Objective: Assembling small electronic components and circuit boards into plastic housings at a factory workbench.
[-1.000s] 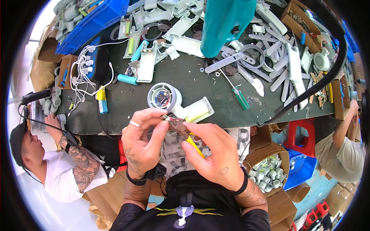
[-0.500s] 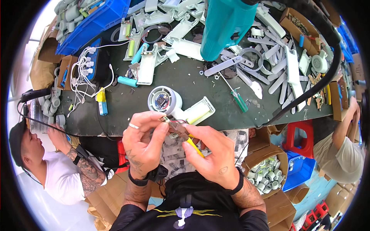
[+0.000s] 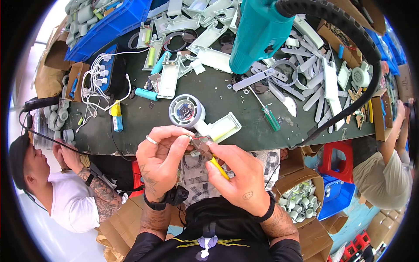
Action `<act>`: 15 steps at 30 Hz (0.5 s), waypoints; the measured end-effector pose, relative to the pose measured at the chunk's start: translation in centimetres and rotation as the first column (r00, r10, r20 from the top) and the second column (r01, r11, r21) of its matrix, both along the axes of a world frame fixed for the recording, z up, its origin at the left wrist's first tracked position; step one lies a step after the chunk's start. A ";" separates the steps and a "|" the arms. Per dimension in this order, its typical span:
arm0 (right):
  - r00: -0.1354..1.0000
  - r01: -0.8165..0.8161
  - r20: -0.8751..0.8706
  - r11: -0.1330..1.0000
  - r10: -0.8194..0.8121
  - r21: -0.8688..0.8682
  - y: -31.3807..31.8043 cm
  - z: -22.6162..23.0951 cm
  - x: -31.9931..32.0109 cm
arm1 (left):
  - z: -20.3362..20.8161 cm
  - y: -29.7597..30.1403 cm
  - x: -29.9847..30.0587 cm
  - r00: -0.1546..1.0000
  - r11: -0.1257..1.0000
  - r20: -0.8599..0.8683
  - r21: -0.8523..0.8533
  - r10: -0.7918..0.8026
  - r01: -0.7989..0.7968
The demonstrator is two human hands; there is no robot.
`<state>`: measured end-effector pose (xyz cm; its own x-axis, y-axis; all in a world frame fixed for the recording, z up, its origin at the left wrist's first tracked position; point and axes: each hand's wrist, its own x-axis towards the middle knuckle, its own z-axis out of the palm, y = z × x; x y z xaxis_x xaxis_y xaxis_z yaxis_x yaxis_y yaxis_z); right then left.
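Over the table's near edge, my left hand (image 3: 162, 165) pinches a tiny part that fingertips mostly cover; a thin red wire (image 3: 201, 137) runs beside it. My right hand (image 3: 239, 178) grips pliers with yellow handles (image 3: 219, 168). Their dark jaws (image 3: 202, 147) point toward the left fingertips, close to the wire. Just beyond both hands lies a small round fan housing (image 3: 200, 114) with a circuit board (image 3: 185, 112) inside. Joined to it is an open pale handle shell (image 3: 232, 122) with a yellow-green battery cell (image 3: 223, 131).
A teal power tool (image 3: 257, 39) hangs above the table with a black hose (image 3: 374, 78). A green screwdriver (image 3: 271, 119), white cables (image 3: 94, 81) and pale plastic shells (image 3: 169, 81) lie about. To the left sits a co-worker (image 3: 74, 192); another person (image 3: 384, 168) is at right.
Both hands have shifted slightly left, still holding the tiny part and the pliers. The plier jaws appear a little closer to the left fingertips. The co-worker's hands at left have moved.
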<state>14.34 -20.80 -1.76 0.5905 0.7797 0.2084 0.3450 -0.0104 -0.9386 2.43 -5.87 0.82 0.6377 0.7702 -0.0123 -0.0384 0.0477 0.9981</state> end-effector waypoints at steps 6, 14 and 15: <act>1.000 0.006 -0.029 1.000 -0.005 0.012 0.2 -0.1 -0.1 | -0.1 0.2 -0.1 0.998 0.998 -0.059 0.056 0.002 0.001; 0.994 0.006 -0.106 1.000 -0.004 0.021 0.3 -0.1 -0.1 | -0.6 -0.6 0.0 0.997 0.994 -0.005 0.079 0.083 -0.082; 0.994 0.006 -0.106 1.000 -0.004 0.022 0.3 -0.1 -0.1 | -0.8 -0.7 0.0 0.997 0.993 -0.005 0.080 0.083 -0.082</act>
<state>14.22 -20.46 -1.86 0.6138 0.7727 0.1621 0.2439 0.0097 -0.9697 2.44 -6.62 0.02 0.5722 0.8188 0.0466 -0.0308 -0.0353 0.9989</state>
